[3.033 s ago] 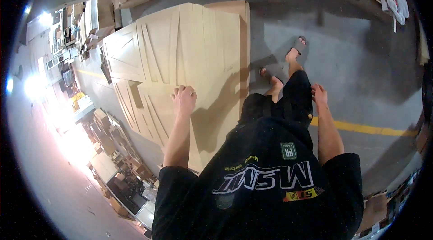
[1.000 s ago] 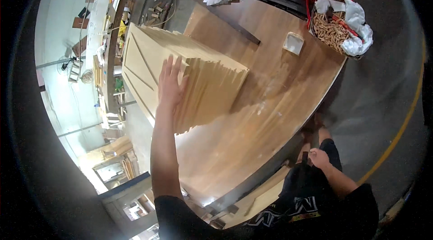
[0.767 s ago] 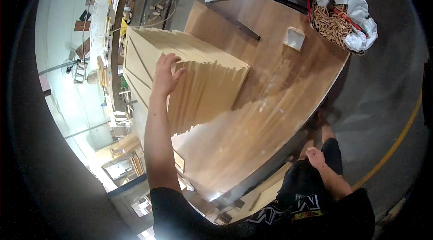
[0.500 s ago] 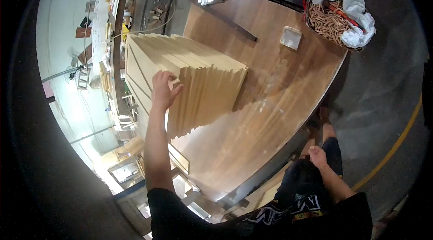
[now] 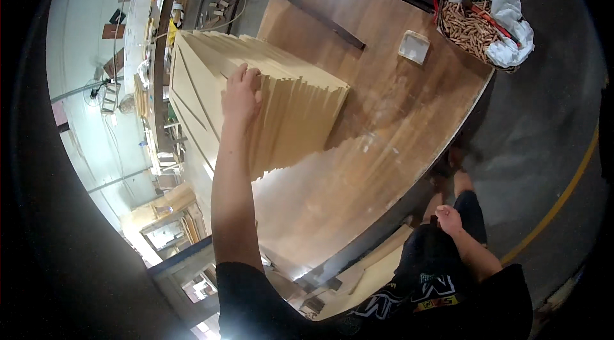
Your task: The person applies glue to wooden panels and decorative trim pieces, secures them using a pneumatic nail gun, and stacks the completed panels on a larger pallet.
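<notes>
A tall stack of pale wooden panels (image 5: 288,103) stands on a brown wooden table (image 5: 396,116). My left hand (image 5: 241,92) reaches up and rests on the near top edge of the stack, fingers curled over the uppermost panels. My right hand (image 5: 449,218) hangs low beside my thigh, below the table edge, loosely closed with nothing visible in it.
A small white tray (image 5: 414,46) lies on the table behind the stack. A basket of wooden dowels (image 5: 476,23) with white cloth and red items sits at the far right corner. A dark metal bar (image 5: 320,14) lies at the back. Flat boards (image 5: 377,269) lie under the table. A yellow floor line (image 5: 563,193) runs right.
Three seconds ago I stood over panels lying on the floor; now I face the table stack. Over the last second my left hand slid down toward the stack's near edge.
</notes>
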Motion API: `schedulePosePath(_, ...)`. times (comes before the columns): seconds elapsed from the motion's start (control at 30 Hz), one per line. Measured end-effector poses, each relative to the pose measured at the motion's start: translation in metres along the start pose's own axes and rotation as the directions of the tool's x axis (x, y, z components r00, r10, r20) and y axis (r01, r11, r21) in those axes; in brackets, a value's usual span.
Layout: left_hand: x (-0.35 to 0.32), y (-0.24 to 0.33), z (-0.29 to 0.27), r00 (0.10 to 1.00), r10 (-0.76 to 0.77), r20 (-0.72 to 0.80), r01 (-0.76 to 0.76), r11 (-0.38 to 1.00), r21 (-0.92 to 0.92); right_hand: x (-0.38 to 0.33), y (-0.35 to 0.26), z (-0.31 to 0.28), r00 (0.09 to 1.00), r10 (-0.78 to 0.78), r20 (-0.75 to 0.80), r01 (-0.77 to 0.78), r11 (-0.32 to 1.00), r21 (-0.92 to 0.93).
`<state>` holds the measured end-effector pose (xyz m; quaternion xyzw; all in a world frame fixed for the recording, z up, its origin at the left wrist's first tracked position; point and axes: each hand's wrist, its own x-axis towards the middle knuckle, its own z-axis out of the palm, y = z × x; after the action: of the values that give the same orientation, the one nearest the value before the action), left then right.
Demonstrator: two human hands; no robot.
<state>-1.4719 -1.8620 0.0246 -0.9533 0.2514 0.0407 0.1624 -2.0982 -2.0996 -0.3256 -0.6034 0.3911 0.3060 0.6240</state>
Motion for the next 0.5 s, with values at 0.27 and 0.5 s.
schedulePosePath(0.27, -0.029, 0.014, 0.001, 0.952, -0.216, 0.219, 0.203, 0.976, 0.080, -0.008, 0.016, 0.010, 0.991, -0.094, -0.093, 0.099, 0.994, 0.055)
schedulePosePath(0.5, -0.019, 0.016, 0.026, 0.985, -0.147, 0.088, 0.147, 0.989, 0.010, 0.033, 0.089, 0.009, 0.988, -0.057, 0.146, -0.057, 0.740, 0.671)
